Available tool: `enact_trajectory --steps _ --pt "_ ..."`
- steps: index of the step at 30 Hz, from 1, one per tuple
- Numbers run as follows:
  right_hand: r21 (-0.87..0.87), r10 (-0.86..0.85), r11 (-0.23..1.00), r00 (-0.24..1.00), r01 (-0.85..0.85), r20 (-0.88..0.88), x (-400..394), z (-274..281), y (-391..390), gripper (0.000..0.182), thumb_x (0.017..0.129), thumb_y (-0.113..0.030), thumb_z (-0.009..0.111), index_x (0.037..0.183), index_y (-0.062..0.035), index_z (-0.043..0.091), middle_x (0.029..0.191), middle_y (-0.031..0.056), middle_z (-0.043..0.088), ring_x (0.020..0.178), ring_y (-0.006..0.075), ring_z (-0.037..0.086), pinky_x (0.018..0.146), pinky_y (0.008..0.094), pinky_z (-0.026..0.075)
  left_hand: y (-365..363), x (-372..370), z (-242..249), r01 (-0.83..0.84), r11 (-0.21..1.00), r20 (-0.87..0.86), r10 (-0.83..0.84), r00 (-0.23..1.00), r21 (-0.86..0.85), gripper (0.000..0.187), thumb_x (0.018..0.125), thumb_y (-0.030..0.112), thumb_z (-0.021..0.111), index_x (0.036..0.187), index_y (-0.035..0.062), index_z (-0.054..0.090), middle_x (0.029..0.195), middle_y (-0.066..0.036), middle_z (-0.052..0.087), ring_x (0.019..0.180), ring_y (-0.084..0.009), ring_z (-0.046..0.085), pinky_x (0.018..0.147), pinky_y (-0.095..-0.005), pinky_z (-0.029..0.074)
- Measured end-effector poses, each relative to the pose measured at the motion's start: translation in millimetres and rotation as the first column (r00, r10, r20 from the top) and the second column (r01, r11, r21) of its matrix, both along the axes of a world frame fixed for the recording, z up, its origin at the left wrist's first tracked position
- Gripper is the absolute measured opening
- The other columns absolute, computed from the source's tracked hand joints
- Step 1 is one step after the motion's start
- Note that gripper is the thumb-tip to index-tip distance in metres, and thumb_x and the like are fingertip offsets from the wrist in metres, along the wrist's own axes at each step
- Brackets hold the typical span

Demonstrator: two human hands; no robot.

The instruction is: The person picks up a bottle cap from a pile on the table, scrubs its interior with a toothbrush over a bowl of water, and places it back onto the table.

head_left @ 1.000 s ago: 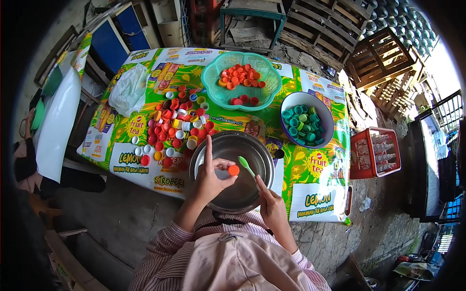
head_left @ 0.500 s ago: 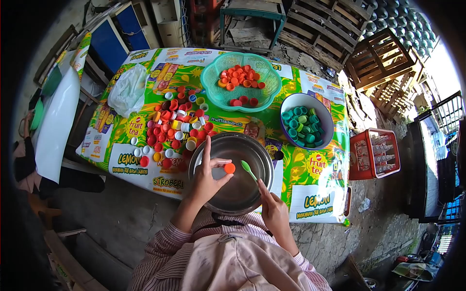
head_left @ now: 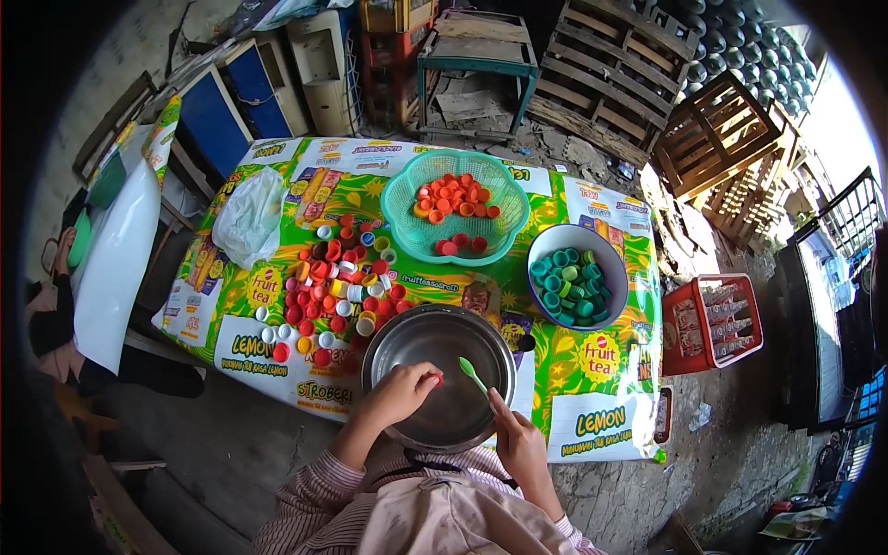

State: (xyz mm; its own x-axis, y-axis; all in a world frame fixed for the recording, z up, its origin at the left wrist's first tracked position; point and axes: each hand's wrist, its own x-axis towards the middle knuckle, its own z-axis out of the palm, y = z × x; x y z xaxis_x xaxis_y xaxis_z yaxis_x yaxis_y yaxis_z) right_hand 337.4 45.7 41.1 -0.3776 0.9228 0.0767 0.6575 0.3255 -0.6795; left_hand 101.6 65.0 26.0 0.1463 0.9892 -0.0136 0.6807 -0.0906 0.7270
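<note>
- Head view: left hand (head_left: 402, 390) has thumb and fingertips pinched together on a red bottle cap (head_left: 437, 380); the cap sits over the steel basin (head_left: 412, 344), mostly hidden by the fingers, so which way it faces I cannot tell.
- Right hand (head_left: 520, 438) has its fingers closed around a light-green utensil (head_left: 470, 372), perhaps a small spoon or knife; its broad end points away from the wearer, over the basin, apart from the cap.
- Loose mixed caps (head_left: 335, 294) lie left of the basin; a mint-green plastic colander (head_left: 404, 222) with red and orange caps stands beyond; a blue-rimmed bowl (head_left: 606, 248) of green caps stands to the right.
- For good handling, a light pinch on the cap's edge seems best; utensil clear of fingertips; both hands above the basin, so slips land inside.
</note>
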Motion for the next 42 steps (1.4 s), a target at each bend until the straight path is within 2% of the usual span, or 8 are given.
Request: enact_trajectory --steps 3,10,11,13,18,24,28,42 --pt "-0.003 -0.005 1.0 1.0 0.005 -0.023 0.8 -2.3 -1.7 0.054 0.084 -0.008 0.054 0.133 -0.0252 0.042 0.064 0.0111 0.054 0.05 0.0301 0.055 0.046 0.0421 0.044 37.2 -15.0 -0.2 0.035 0.937 0.542 0.17 0.823 -0.348 0.023 0.094 0.014 0.044 0.105 -0.0011 0.058 0.092 -0.007 0.065 0.077 -0.0115 0.062 0.066 -0.0227 0.049" --pt "-0.04 0.005 0.999 1.0 -0.005 0.008 -0.1 6.3 -0.7 0.049 0.084 -0.005 0.054 0.13 -0.0205 0.046 0.066 0.0149 0.057 0.053 0.0314 0.056 0.048 0.0411 0.044 200.9 -60.7 32.2 -0.249 0.939 0.543 0.342 0.767 -0.239 0.036 0.094 0.023 0.047 0.114 -0.0065 0.052 0.091 -0.01 0.064 0.079 -0.0144 0.066 0.059 -0.0241 0.051" --pt "-0.035 0.008 0.999 1.0 -0.007 0.019 0.0 6.4 -0.8 0.047 0.085 -0.006 0.054 0.13 -0.0209 0.047 0.065 0.0144 0.056 0.052 0.0308 0.055 0.048 0.0408 0.044 219.4 -59.9 47.2 -0.354 0.898 0.561 0.44 0.701 -0.262 0.056 0.094 0.026 0.046 0.135 -0.0046 0.026 0.102 -0.015 0.062 0.083 -0.0181 0.066 0.061 -0.0261 0.053" --pt "-0.043 0.015 0.999 1.0 -0.014 0.018 0.4 8.7 -3.0 0.048 0.085 -0.006 0.055 0.13 -0.0211 0.047 0.065 0.0142 0.056 0.052 0.0306 0.055 0.048 0.0407 0.044 244.1 -69.6 50.6 -0.498 0.828 0.471 0.557 0.684 -0.257 0.091 0.091 0.035 0.049 0.136 0.0052 -0.023 0.132 -0.022 0.04 0.094 -0.0291 0.063 0.067 -0.0336 0.055" --pt "0.0 0.019 1.0 0.999 -0.019 -0.039 1.2 -2.9 -9.8 0.051 0.085 -0.009 0.054 0.132 -0.0242 0.043 0.065 0.011 0.055 0.049 0.0302 0.054 0.045 0.0417 0.044 208.4 -70.4 30.5 -0.548 0.83 0.507 0.519 0.688 -0.105 0.088 0.089 0.034 0.052 0.14 0.0033 -0.013 0.146 -0.021 0.011 0.104 -0.0271 0.056 0.068 -0.0358 0.054" --pt "0.003 0.017 1.0 0.998 -0.017 -0.068 3.1 -2.8 -7.7 0.05 0.085 -0.008 0.054 0.132 -0.0218 0.044 0.064 0.0121 0.054 0.048 0.0295 0.054 0.045 0.0413 0.042 121.4 -122.0 -17.8 -0.537 0.821 0.424 0.425 0.8 0.19 0.035 0.089 0.02 0.055 0.119 0.0039 0.048 0.116 -0.013 0.055 0.095 -0.0189 0.058 0.077 -0.0313 0.047" --pt "-0.029 0.02 0.999 0.998 -0.022 -0.062 4.8 2.6 -5.7 0.052 0.083 -0.008 0.057 0.132 -0.0196 0.043 0.069 0.0116 0.058 0.052 0.0286 0.057 0.047 0.0402 0.044 76.5 -133.3 -21.9 -0.398 0.825 -0.005 0.436 0.9 0.4 0.019 0.077 0.009 0.062 0.096 0.0068 0.06 0.092 -0.01 0.06 0.087 -0.0261 0.058 0.079 -0.0356 0.045" --pt "-0.074 0.052 0.996 0.998 -0.054 -0.033 3.5 10.7 -5.2 0.052 0.083 -0.007 0.057 0.132 -0.0124 0.043 0.077 0.0164 0.061 0.057 0.0269 0.059 0.054 0.0371 0.046 134.1 -98.6 -42.3 -0.422 0.852 -0.487 0.523 0.699 0.308 0.042 0.076 0.038 0.063 0.104 0.0077 0.058 0.109 -0.011 0.055 0.107 -0.0299 0.045 0.091 -0.0469 0.033"
